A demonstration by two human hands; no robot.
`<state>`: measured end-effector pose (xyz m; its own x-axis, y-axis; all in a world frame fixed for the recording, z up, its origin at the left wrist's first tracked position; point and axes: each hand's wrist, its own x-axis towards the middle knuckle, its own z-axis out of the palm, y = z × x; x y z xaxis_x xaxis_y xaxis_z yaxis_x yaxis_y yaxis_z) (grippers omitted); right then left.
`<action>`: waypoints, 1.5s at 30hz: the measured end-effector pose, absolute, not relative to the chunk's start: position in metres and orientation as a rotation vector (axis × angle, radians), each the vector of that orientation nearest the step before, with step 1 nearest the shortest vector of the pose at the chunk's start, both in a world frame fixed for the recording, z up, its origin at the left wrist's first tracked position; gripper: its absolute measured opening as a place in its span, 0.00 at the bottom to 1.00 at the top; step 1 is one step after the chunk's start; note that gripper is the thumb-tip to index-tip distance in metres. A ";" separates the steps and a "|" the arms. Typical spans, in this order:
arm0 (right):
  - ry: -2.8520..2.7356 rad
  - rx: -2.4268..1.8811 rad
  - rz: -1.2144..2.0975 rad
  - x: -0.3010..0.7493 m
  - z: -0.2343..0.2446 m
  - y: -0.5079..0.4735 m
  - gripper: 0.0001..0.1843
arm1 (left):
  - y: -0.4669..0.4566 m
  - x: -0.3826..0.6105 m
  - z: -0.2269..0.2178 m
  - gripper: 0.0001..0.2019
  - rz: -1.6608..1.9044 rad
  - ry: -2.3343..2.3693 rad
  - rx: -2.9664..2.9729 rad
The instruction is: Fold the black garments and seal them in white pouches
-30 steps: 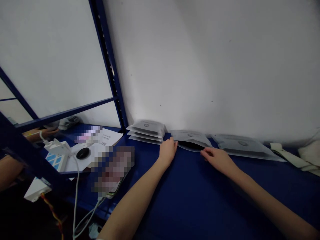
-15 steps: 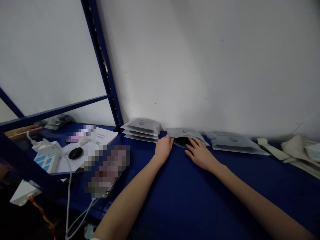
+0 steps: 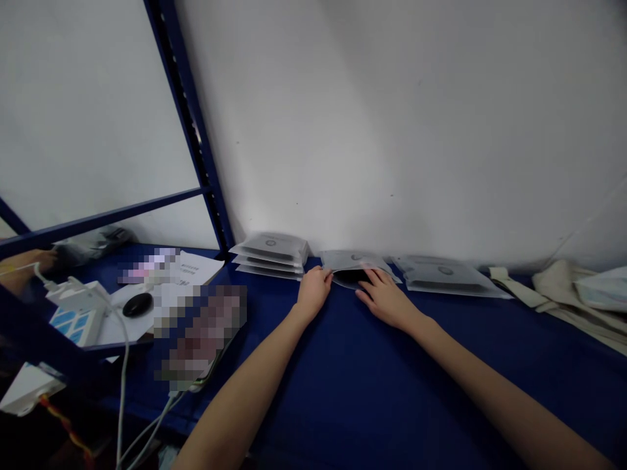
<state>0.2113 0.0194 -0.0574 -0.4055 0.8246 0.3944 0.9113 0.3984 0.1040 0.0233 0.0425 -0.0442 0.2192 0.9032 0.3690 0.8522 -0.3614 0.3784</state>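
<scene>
Thin translucent plastic pouch [image 3: 351,262], lying on the dark blue shelf top [image 3: 372,391], looks light and slippery, best taken by its edge; my left hand [image 3: 313,292] rests curled against it, my right hand [image 3: 386,300] spread, neither pinching.

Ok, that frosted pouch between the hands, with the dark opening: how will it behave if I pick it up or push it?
The frosted plastic pouch looks thin and floppy, since its lower edge bows open beside the right hand. It is probably light and may slide easily on the smooth blue shelf. The dark item could slip out through that gap.
</scene>
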 end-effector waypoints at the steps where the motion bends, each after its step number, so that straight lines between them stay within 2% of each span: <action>1: -2.380 -1.556 -0.432 0.211 -0.058 0.021 0.25 | 0.043 0.023 -0.045 0.14 0.826 1.716 2.379; 5: -2.405 -1.630 -0.377 0.212 -0.059 0.024 0.24 | 0.044 0.023 -0.046 0.14 0.815 1.718 2.383; 14: -2.551 -1.414 -0.061 0.224 -0.036 0.012 0.23 | 0.044 0.023 -0.043 0.14 0.798 1.771 2.391; 20: -2.543 -1.460 0.319 0.231 -0.016 -0.003 0.23 | 0.047 0.022 -0.044 0.14 0.855 1.752 2.356; 31: -2.314 -1.312 1.064 0.235 0.016 -0.022 0.18 | 0.058 0.015 -0.048 0.12 0.965 1.568 2.129; 37: -2.379 -1.211 1.435 0.234 0.026 -0.034 0.16 | 0.057 0.014 -0.047 0.11 0.922 1.678 2.176; 45: -2.698 -1.054 1.615 0.229 0.046 -0.053 0.21 | 0.043 0.018 -0.042 0.13 0.721 1.859 2.295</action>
